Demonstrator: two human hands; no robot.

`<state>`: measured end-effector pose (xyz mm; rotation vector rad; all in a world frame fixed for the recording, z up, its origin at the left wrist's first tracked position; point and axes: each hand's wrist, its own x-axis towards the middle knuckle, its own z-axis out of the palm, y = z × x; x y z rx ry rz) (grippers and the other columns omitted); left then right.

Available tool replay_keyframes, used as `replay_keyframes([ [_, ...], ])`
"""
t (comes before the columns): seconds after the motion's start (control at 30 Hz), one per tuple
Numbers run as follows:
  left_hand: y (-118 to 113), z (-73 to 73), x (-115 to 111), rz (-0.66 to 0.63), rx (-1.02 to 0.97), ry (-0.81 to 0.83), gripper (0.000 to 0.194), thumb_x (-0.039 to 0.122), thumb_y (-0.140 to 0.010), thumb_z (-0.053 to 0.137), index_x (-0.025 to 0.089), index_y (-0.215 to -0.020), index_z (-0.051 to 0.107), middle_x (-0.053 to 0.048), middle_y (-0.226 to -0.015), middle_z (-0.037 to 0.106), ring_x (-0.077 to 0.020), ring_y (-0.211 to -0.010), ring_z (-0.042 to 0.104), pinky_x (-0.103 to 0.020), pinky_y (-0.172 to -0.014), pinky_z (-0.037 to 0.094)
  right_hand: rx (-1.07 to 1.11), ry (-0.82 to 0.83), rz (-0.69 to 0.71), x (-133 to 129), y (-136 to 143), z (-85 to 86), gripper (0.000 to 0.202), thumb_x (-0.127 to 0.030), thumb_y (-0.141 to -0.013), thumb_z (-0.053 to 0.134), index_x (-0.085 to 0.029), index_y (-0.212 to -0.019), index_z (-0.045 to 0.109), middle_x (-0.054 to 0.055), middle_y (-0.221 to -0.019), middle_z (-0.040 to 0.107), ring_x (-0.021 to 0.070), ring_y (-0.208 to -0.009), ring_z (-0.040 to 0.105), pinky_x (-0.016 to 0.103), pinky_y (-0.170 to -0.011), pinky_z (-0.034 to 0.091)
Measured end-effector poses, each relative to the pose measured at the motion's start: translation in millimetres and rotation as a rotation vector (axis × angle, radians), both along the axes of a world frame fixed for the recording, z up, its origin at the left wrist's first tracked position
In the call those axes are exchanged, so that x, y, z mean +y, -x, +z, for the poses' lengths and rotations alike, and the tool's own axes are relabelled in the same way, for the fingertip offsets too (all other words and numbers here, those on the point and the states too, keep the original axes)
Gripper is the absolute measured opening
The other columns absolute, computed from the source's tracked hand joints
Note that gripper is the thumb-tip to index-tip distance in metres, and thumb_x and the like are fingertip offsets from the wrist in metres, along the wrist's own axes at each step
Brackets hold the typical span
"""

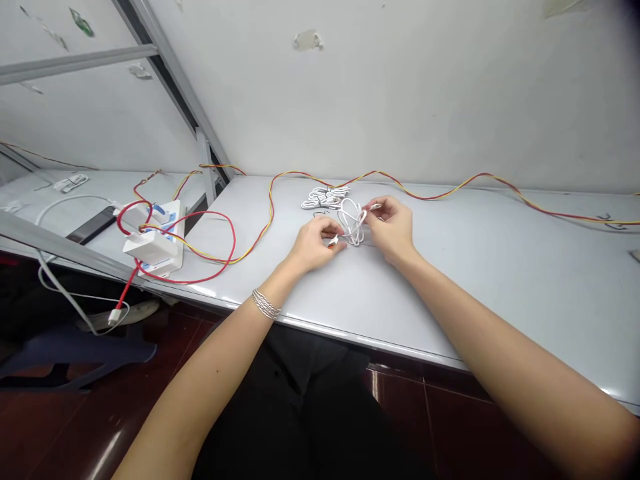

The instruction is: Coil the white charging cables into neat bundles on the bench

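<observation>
A loosely looped white cable [353,222] lies between my two hands over the pale tabletop. My left hand [320,244] is pinched on one end of it, where a small white plug with a bit of orange shows. On the other side, my right hand [389,225] holds the cable's other end, with a small connector showing between thumb and fingers. Just behind the loops rest coiled white cables [326,197] bound with black ties. A thin black tie [321,214] lies in front of those coils, near my left fingers.
On the left, a white power strip [173,240] carries chargers and a red cable [234,233]. Beside it is a dark phone [93,225]. A red and yellow wire [435,198] runs along the wall. A metal frame [173,73] stands at the left.
</observation>
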<state>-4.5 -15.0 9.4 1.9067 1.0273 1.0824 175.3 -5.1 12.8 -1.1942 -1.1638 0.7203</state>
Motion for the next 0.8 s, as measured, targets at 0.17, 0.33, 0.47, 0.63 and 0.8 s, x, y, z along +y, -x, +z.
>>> replay_keyframes([
  [0.17, 5, 2.8, 1, 0.062, 0.109, -0.089, 0.032, 0.001, -0.069, 0.075, 0.017, -0.096, 0.071, -0.007, -0.104, 0.066, -0.0151, -0.083, 0.065, -0.033, -0.082, 0.057, 0.075, -0.079, -0.035, -1, 0, 4.1, 0.013, -0.026, -0.073, 0.067, -0.021, -0.082, 0.059, 0.003, -0.085, 0.066, 0.016, -0.071, 0.066, 0.035, -0.075, 0.057],
  [0.33, 7, 5.1, 3, 0.247, 0.125, -0.016, 0.038, -0.005, -0.067, 0.066, 0.018, -0.096, 0.07, -0.002, -0.092, 0.065, -0.0097, -0.064, 0.054, -0.028, -0.068, 0.05, 0.081, -0.083, -0.039, -1, 1, 5.7, 0.019, -0.029, -0.074, 0.07, -0.02, -0.088, 0.061, 0.005, -0.092, 0.068, 0.0159, -0.071, 0.065, 0.035, -0.071, 0.057],
  [0.47, 4, 5.0, 4, 0.26, 0.049, 0.085, 0.032, -0.001, -0.066, 0.066, 0.018, -0.091, 0.069, 0.002, -0.075, 0.062, -0.0091, -0.058, 0.05, -0.026, -0.062, 0.044, 0.004, -0.052, -0.028, -1, -1, 2.6, 0.022, -0.032, -0.074, 0.072, -0.019, -0.091, 0.067, 0.006, -0.092, 0.071, 0.016, -0.07, 0.063, 0.034, -0.069, 0.054],
  [0.63, 1, 5.2, 4, 0.294, 0.009, 0.09, 0.025, 0.005, -0.067, 0.065, 0.017, -0.088, 0.069, 0.004, -0.068, 0.06, -0.0087, -0.053, 0.048, -0.024, -0.057, 0.04, -0.208, -0.03, 0.006, -6, -1, 3.8, 0.016, -0.031, -0.075, 0.07, -0.02, -0.087, 0.075, 0.005, -0.09, 0.074, 0.0153, -0.066, 0.06, 0.032, -0.066, 0.051],
  [0.8, -2, 4.7, 4, 0.283, -0.019, 0.08, 0.015, 0.004, -0.07, 0.065, 0.016, -0.08, 0.065, 0.004, -0.064, 0.059, -0.0084, -0.054, 0.049, -0.022, -0.056, 0.041, -0.484, -0.092, 0.244, -15, 3, 5.9, 0.018, -0.018, -0.076, 0.065, -0.024, -0.081, 0.081, 0.004, -0.088, 0.073, 0.0159, -0.07, 0.061, 0.031, -0.071, 0.052],
])
